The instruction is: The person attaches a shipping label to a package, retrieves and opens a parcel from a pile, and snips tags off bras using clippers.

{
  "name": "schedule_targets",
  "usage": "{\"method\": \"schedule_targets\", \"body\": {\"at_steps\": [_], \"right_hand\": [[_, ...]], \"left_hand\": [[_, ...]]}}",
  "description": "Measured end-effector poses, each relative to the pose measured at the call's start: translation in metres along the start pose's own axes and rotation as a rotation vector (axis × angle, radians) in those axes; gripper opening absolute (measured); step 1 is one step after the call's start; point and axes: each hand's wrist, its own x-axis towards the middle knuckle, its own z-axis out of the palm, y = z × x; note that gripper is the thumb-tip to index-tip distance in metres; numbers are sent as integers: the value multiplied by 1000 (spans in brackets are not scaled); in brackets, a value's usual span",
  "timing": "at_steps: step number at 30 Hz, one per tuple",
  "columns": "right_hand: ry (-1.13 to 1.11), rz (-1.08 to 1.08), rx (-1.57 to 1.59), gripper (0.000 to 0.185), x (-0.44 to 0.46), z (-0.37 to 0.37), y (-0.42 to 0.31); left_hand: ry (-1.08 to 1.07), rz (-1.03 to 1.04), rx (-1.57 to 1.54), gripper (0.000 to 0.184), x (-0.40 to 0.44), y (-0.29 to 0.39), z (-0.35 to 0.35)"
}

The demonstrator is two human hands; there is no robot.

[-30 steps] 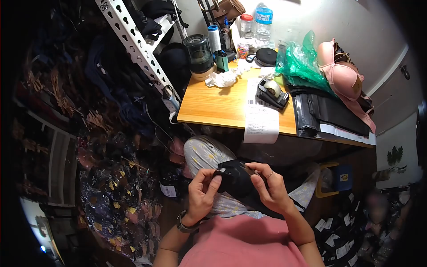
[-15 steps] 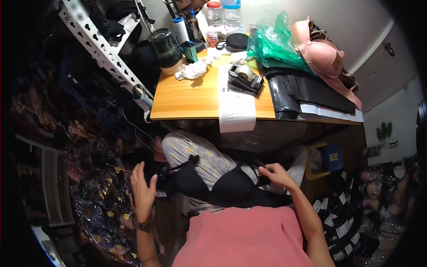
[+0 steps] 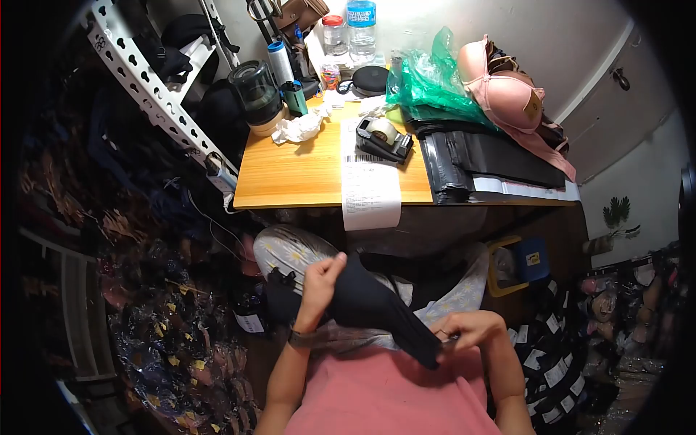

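The black bra (image 3: 366,293) lies over the patterned trousers, apparently being straightened, with the right hand (image 3: 470,330) pinching its band end and the left hand (image 3: 319,284) loosely curled, its hold unclear, so the next move seemingly calls for even tension.
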Motion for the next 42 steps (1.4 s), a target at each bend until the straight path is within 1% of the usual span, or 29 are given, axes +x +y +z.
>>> {"method": "schedule_targets", "body": {"at_steps": [1,2,3,5,6,8,9,10,12,13,15,16,17,19,21,22,23,24,25,27,28,29,31,33,35,37,39,41,42], "right_hand": [[139,-215,-43,12,4,3,-12],[279,-433,-87,10,8,6,-21],[362,-312,-50,13,9,8,-26],[573,-56,214,14,31,14,-49],[700,-59,272,13,44,13,-56],[911,-93,345,15,68,10,-56],[922,-59,377,19,73,6,-53],[891,-64,433,22,77,2,-50],[851,-65,489,25,80,-2,-48],[812,-79,581,27,81,-3,-48],[771,-92,672,29,80,-6,-51],[777,-105,772,30,79,-6,-53],[783,-119,873,31,78,-6,-54],[820,-132,911,32,76,-8,-50],[853,-128,740,32,73,-9,-40],[852,-128,744,32,72,-7,-37],[941,-57,557,30,72,-4,-34],[1022,14,364,28,72,-4,-32],[1020,14,364,28,71,-5,-30],[1328,-242,-697,11,69,-8,-28],[1444,-259,-675,15,68,-8,-33],[1441,-259,-677,15,65,-2,-42],[1317,-253,-408,20,63,15,-72],[1149,-362,-594,30,68,19,-70],[1071,-332,-773,33,71,19,-67],[1088,-317,-848,30,73,18,-68],[1169,-338,-639,21,74,17,-68],[1375,-299,-411,5,70,16,-65],[1323,-289,-408,5,60,15,-66]], "left_hand": [[62,44,81,38,12,-3,-8],[119,85,228,26,20,-3,-13],[117,88,230,26,19,1,-7],[589,622,578,18,8,15,18],[392,499,428,19,-12,23,21],[187,362,182,24,-47,30,27],[105,310,90,28,-58,32,28],[104,306,92,28,-63,37,30],[-16,278,-11,39,-70,43,32],[-10,277,-12,39,-71,44,31],[-113,214,18,50,-71,46,30],[-159,185,-62,43,-70,42,29],[-160,185,-62,43,-71,43,27],[-222,-31,-224,28,-76,48,24],[-253,-54,-228,23,-80,57,22],[-281,-73,-237,18,-82,60,22],[-280,-75,-236,18,-83,59,23],[-231,-2,-233,18,-83,57,25],[-182,72,-230,18,-83,57,27],[-130,54,-258,18,-87,66,32],[-78,36,-288,18,-89,69,33],[-76,36,-290,18,-90,70,34],[-86,33,-274,18,-92,70,36],[-86,61,-242,19,-94,68,38],[-78,91,-213,19,-95,67,41],[-52,186,-181,19,-95,67,42],[-65,148,-187,19,-98,68,40],[-80,109,-199,19,-99,69,40],[-66,111,-229,19,-99,69,40]]}}
